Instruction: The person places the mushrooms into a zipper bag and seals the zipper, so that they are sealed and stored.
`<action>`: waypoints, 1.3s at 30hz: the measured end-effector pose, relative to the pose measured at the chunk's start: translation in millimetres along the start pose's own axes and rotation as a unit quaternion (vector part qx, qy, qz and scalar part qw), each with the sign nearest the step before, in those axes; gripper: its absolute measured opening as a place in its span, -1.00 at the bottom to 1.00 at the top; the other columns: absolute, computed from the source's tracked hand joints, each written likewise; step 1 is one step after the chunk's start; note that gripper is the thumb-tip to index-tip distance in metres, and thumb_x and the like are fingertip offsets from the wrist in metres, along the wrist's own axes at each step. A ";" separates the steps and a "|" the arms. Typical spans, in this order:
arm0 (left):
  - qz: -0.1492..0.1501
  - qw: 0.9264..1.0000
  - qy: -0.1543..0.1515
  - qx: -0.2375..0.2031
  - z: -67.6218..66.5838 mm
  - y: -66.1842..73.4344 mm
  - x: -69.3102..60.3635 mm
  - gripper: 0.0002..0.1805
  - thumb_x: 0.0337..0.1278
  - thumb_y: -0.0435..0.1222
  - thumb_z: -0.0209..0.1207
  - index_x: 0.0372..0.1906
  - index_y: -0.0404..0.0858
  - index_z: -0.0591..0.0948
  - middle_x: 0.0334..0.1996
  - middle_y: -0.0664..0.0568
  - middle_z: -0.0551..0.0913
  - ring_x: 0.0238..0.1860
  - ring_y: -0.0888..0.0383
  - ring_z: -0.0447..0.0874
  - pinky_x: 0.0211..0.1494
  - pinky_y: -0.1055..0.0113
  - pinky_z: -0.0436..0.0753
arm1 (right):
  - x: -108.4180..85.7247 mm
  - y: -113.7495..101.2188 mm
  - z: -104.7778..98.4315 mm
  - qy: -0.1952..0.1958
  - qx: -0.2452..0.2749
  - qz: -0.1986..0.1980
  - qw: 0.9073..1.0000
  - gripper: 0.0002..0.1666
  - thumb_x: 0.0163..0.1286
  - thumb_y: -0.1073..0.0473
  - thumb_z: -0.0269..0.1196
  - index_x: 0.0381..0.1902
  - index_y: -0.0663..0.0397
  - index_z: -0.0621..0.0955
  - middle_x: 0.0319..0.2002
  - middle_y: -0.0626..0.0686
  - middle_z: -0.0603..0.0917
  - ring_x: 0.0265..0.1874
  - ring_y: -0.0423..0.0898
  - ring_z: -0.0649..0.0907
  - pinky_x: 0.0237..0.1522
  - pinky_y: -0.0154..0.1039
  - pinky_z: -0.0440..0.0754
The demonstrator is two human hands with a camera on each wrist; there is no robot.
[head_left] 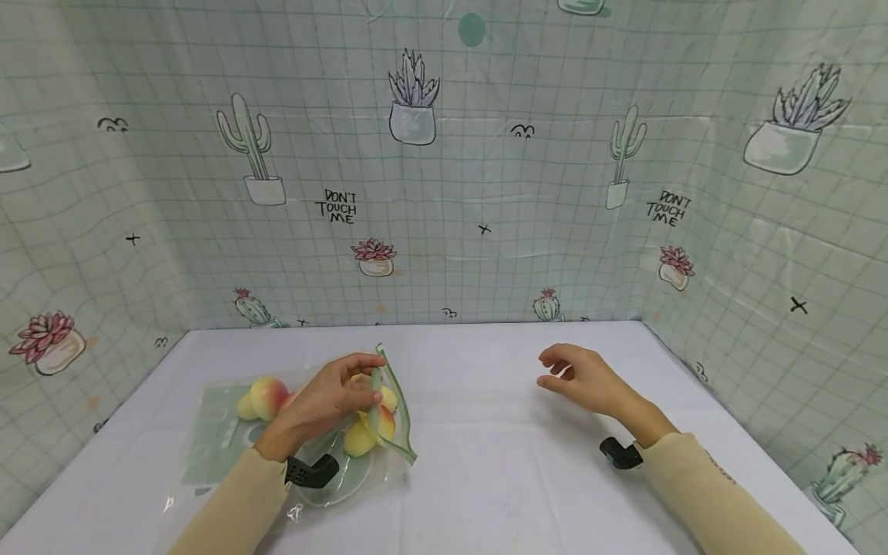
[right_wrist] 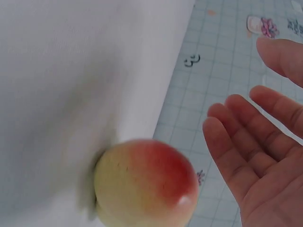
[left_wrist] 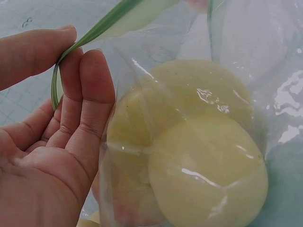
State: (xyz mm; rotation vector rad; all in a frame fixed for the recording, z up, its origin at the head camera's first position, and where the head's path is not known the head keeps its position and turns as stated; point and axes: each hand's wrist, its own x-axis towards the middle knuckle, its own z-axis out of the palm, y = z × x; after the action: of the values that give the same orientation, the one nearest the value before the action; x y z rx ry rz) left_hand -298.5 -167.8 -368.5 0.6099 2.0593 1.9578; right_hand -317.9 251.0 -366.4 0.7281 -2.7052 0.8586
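Observation:
My left hand (head_left: pixel 326 401) pinches the green zip edge of a clear plastic bag (head_left: pixel 401 397) between thumb and fingers, and the bag's mouth stands raised. Inside the bag, yellow and red peach-like fruits (left_wrist: pixel 208 172) show through the film. More such fruit (head_left: pixel 268 398) lies left of the hand in the head view; whether it is in the same bag I cannot tell. My right hand (head_left: pixel 586 379) hovers above the table with loosely bent fingers and holds nothing. Close to it, a single peach (right_wrist: pixel 147 182) shows in the right wrist view; the head view does not show it.
A white cloth covers the table (head_left: pixel 479 462). Behind and at both sides hangs a gridded curtain (head_left: pixel 444 193) printed with potted cacti. The bag's clear film and pale green printed panel (head_left: pixel 218 432) spread across the left part of the table.

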 end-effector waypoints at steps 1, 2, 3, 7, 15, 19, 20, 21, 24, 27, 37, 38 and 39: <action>-0.001 1.000 0.001 0.002 0.1 0.4 -0.1 -0.33 0.02 -0.53 0.24 0.27 -0.53 0.25 -0.16 -0.09 0.19 -0.42 0.25 0.23 -0.38 0.41 0.38 | -1.4 2.0 -2.1 0.001 -0.004 0.004 1.000 -0.63 0.25 0.04 0.35 -0.03 0.04 0.59 -0.12 0.00 0.62 -0.17 -0.05 0.61 -0.14 -0.14 0.59; -0.001 1.000 0.001 0.003 0.1 0.9 -0.2 -0.33 0.03 -0.53 0.24 0.27 -0.53 0.25 -0.15 -0.09 0.19 -0.42 0.25 0.23 -0.38 0.41 0.38 | -2.6 4.0 -4.0 0.004 -0.007 0.008 1.000 -0.61 0.25 0.03 0.35 -0.01 0.06 0.59 -0.10 0.03 0.62 -0.16 -0.03 0.61 -0.13 -0.10 0.59; 0.000 1.000 0.001 0.002 0.2 1.5 -0.4 -0.33 0.03 -0.53 0.24 0.27 -0.53 0.25 -0.16 -0.09 0.19 -0.42 0.25 0.23 -0.38 0.41 0.38 | -3.7 5.9 -6.1 0.006 -0.009 0.012 1.000 -0.59 0.25 0.02 0.35 0.00 0.07 0.58 -0.08 0.05 0.61 -0.16 -0.01 0.62 -0.12 -0.08 0.59; 0.009 1.000 -0.005 -0.004 -0.3 0.9 -0.2 -0.33 0.04 -0.54 0.24 0.26 -0.58 0.22 -0.35 -0.02 0.21 -0.42 0.25 0.21 -0.39 0.41 0.36 | -6.6 11.4 -14.7 0.020 -0.014 0.027 0.999 -0.53 0.26 -0.02 0.33 0.04 0.11 0.57 -0.01 0.10 0.59 -0.11 0.06 0.62 -0.04 0.03 0.56; 0.014 1.000 -0.014 -0.014 -0.4 -0.5 1.4 -0.32 0.06 -0.54 0.23 0.26 -0.60 0.20 -0.31 -0.06 0.18 -0.40 0.25 0.20 -0.39 0.44 0.35 | -9.1 25.5 -23.5 0.030 -0.032 0.040 0.998 -0.51 0.28 -0.01 0.31 0.05 0.15 0.55 0.12 0.18 0.52 0.18 0.21 0.42 0.13 0.23 0.35; 0.008 1.000 -0.009 -0.002 -0.4 0.5 0.9 -0.32 0.06 -0.52 0.25 0.27 -0.57 0.22 -0.16 -0.10 0.20 -0.36 0.22 0.24 -0.36 0.44 0.41 | -9.9 31.5 -23.8 0.031 -0.034 0.045 0.998 -0.51 0.28 0.00 0.31 0.06 0.17 0.54 0.14 0.21 0.50 0.21 0.22 0.39 0.16 0.23 0.30; 0.007 1.000 -0.007 0.002 -0.5 0.6 0.6 -0.32 0.06 -0.51 0.26 0.27 -0.56 0.23 -0.15 -0.10 0.20 -0.35 0.21 0.25 -0.35 0.43 0.43 | -10.1 32.5 -23.9 0.032 -0.036 0.047 0.998 -0.50 0.27 0.00 0.31 0.07 0.17 0.54 0.14 0.22 0.49 0.21 0.22 0.38 0.17 0.23 0.29; 0.005 1.000 -0.005 0.008 -0.6 0.7 0.3 -0.32 0.06 -0.50 0.26 0.27 -0.56 0.24 -0.12 -0.10 0.20 -0.33 0.21 0.26 -0.34 0.43 0.45 | -10.2 33.5 -23.9 0.031 -0.036 0.050 0.998 -0.49 0.27 0.00 0.31 0.07 0.18 0.54 0.15 0.22 0.49 0.22 0.23 0.37 0.18 0.23 0.28; 0.001 1.000 0.000 0.016 -1.1 0.3 -0.4 -0.32 0.06 -0.48 0.27 0.27 -0.54 0.25 -0.13 -0.10 0.20 -0.31 0.19 0.26 -0.34 0.42 0.45 | -10.3 36.3 -24.3 0.029 -0.040 0.060 0.997 -0.45 0.27 -0.04 0.31 0.09 0.18 0.53 0.17 0.24 0.46 0.23 0.24 0.35 0.19 0.24 0.26; 0.000 1.000 -0.001 0.015 -0.9 0.1 0.2 -0.32 0.06 -0.49 0.27 0.27 -0.54 0.25 -0.15 -0.11 0.20 -0.32 0.20 0.25 -0.35 0.41 0.43 | -11.5 39.8 -24.7 0.030 -0.040 0.066 0.997 -0.42 0.27 -0.07 0.31 0.10 0.19 0.52 0.18 0.25 0.46 0.24 0.25 0.34 0.20 0.24 0.25; -0.003 1.000 0.001 0.013 -1.0 -0.7 0.7 -0.32 0.04 -0.51 0.27 0.27 -0.53 0.25 -0.31 -0.05 0.18 -0.39 0.23 0.23 -0.38 0.44 0.39 | -13.2 51.8 -22.5 0.033 -0.045 0.062 0.997 -0.42 0.25 -0.03 0.34 0.10 0.23 0.53 0.14 0.25 0.49 0.10 0.28 0.44 0.07 0.21 0.39; -0.004 1.000 0.002 0.015 -1.0 -0.5 0.6 -0.32 0.04 -0.51 0.27 0.28 -0.52 0.25 -0.33 -0.04 0.18 -0.39 0.23 0.23 -0.38 0.44 0.39 | -13.6 52.0 -22.4 0.034 -0.043 0.061 0.997 -0.42 0.24 -0.01 0.35 0.09 0.24 0.53 0.13 0.25 0.50 0.07 0.28 0.46 0.05 0.20 0.39; -0.004 1.000 0.003 0.017 -1.0 -0.4 0.7 -0.32 0.04 -0.50 0.28 0.28 -0.51 0.26 -0.33 -0.04 0.18 -0.39 0.23 0.23 -0.38 0.44 0.39 | -14.0 52.6 -22.4 0.033 -0.041 0.060 0.997 -0.43 0.23 0.01 0.36 0.09 0.25 0.53 0.12 0.25 0.50 0.05 0.28 0.46 0.04 0.20 0.40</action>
State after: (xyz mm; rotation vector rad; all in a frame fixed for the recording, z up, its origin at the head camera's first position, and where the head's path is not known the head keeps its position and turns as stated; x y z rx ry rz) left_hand -299.6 -168.5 -368.7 0.6035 2.0988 1.9264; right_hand -331.9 306.9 -378.4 0.5165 -2.7290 0.7763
